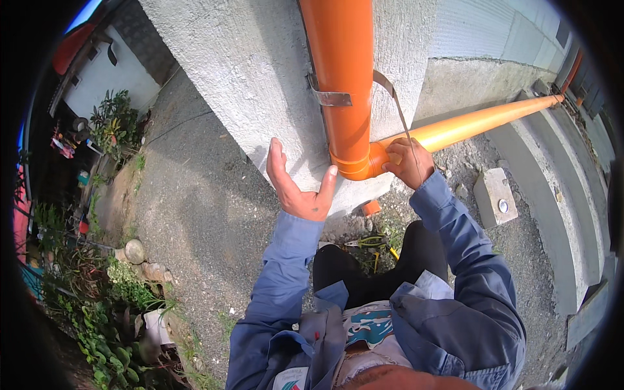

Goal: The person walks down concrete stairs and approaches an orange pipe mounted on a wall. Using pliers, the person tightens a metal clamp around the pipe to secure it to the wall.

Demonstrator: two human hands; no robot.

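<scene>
A vertical orange pipe (339, 45) runs down the face of a rough concrete column (227, 58) and ends in an orange elbow (354, 170). From the elbow, a long orange pipe (481, 120) extends to the right. A metal strap (333, 99) goes round the vertical pipe; its loose right end curves down toward my right hand (413, 166). The fingers of that hand are closed at the elbow's right end, where the long pipe joins it. My left hand (300, 192) is held up left of the elbow, empty, fingers and thumb apart.
Pliers (367, 242) with green handles and a yellow-handled tool (393, 252) lie on the gravel between my legs. A short orange pipe piece (371, 208) lies by the column's foot. Right stand a concrete block (494, 195) and concrete steps (552, 214); plants (104, 325) line the left.
</scene>
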